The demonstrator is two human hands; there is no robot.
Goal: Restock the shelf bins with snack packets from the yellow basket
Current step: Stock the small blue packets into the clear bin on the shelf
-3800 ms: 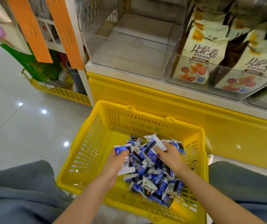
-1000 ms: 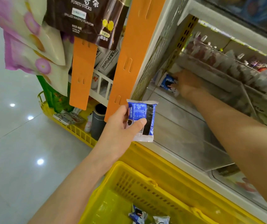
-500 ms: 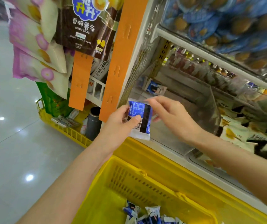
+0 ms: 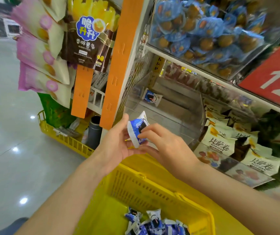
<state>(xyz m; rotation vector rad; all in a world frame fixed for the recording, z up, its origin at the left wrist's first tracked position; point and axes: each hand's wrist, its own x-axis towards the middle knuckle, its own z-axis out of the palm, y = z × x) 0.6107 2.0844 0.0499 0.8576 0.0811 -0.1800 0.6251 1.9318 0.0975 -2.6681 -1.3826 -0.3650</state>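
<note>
A blue and white snack packet (image 4: 136, 131) is held between both hands in front of the shelf. My left hand (image 4: 115, 143) cradles it from the left with thumb and fingers curled round it. My right hand (image 4: 163, 143) pinches its right side with the fingertips. Behind them stands a clear shelf bin (image 4: 183, 126) with one matching packet (image 4: 151, 97) leaning at its back. Below, the yellow basket (image 4: 146, 187) holds several more blue packets (image 4: 154, 224).
Orange hanging strips (image 4: 117, 65) with snack bags flank the shelf's left edge. The neighbouring bin (image 4: 234, 173) on the right is full of cream-coloured packets (image 4: 220, 146). Above is a bin of blue-wrapped snacks (image 4: 212, 31). A second yellow basket (image 4: 64, 138) sits on the tiled floor at left.
My right hand left one packet in the bin, came back and now pinches the packet my left hand holds. The packet has turned and tilted between the two hands.
</note>
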